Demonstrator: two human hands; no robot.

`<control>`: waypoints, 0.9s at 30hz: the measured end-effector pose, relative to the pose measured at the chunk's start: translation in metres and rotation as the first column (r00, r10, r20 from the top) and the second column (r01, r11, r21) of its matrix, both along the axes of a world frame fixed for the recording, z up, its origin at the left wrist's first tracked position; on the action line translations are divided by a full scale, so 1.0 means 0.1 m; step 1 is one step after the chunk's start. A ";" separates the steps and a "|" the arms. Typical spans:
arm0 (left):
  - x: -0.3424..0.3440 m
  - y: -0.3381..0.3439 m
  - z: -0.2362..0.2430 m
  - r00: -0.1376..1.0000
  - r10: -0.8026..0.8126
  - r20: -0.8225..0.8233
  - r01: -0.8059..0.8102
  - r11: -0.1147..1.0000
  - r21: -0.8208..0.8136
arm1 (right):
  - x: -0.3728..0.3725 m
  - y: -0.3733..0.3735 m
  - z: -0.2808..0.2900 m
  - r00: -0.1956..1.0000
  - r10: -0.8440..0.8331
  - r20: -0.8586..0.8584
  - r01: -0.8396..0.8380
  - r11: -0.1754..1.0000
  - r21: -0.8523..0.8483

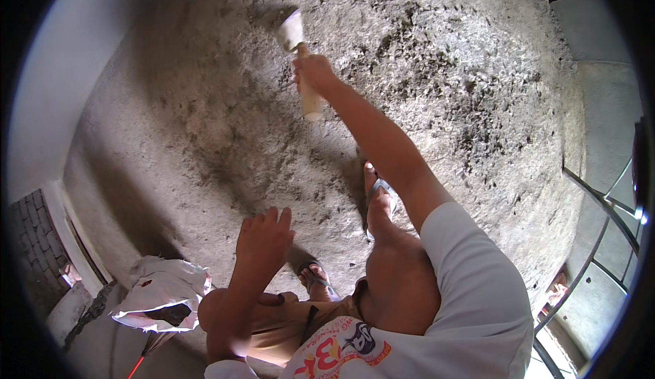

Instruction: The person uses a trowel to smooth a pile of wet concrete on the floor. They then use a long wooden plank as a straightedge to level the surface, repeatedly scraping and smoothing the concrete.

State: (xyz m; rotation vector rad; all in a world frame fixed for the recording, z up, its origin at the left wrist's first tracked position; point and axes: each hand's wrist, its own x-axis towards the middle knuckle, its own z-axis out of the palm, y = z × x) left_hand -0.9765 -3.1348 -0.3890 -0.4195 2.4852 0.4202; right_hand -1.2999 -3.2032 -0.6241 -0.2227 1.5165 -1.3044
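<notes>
My right hand, at the end of an outstretched arm, is wrapped round the thick pale wooden handle of a flat-bladed scraper. Its flared, whitish blade points away from me, just over the rough grey-brown floor; whether it touches the surface I cannot tell. My left hand holds nothing. It hovers near my left knee, back upward, with the fingers extended and slightly bent.
At the lower left a white sack stands with its mouth gaping and dark matter inside. A broom with a red handle lies beside it. Dark crumbly debris covers the floor at right. A black metal frame stands by the right wall.
</notes>
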 end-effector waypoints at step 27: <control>-0.37 -0.22 -0.07 0.998 0.054 0.024 -0.056 0.994 0.095 | 0.28 -0.41 0.30 0.925 -0.331 0.188 0.318 0.943 0.098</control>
